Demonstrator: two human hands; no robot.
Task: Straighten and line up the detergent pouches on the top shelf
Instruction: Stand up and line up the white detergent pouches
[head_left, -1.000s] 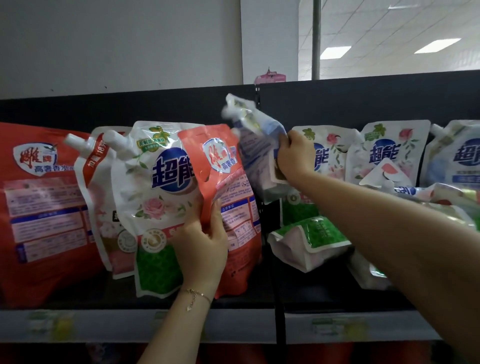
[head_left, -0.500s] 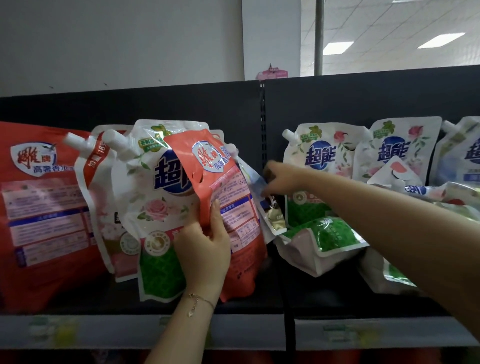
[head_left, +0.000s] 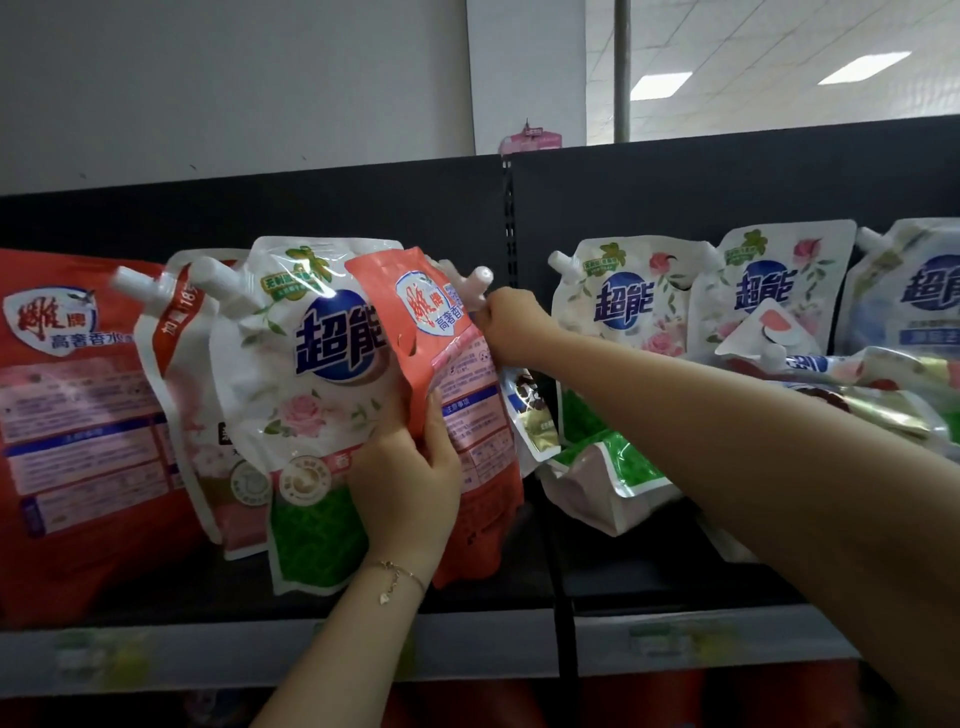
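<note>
Gripping orange pouch with left hand; pinching top of blue-white pouch just behind it with right hand.

Ref: coral-red plastic pouch, white-blue label panels. L of it, white plastic pouch w/ blue logo, pink roses, green base. Behind it, white-blue foil pouch, gold patch.

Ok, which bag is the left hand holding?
The small salmon-red pouch, gripped by the left hand at its left edge. It overlaps the white rose-print pouch; the big red pouch stands far left.
</note>
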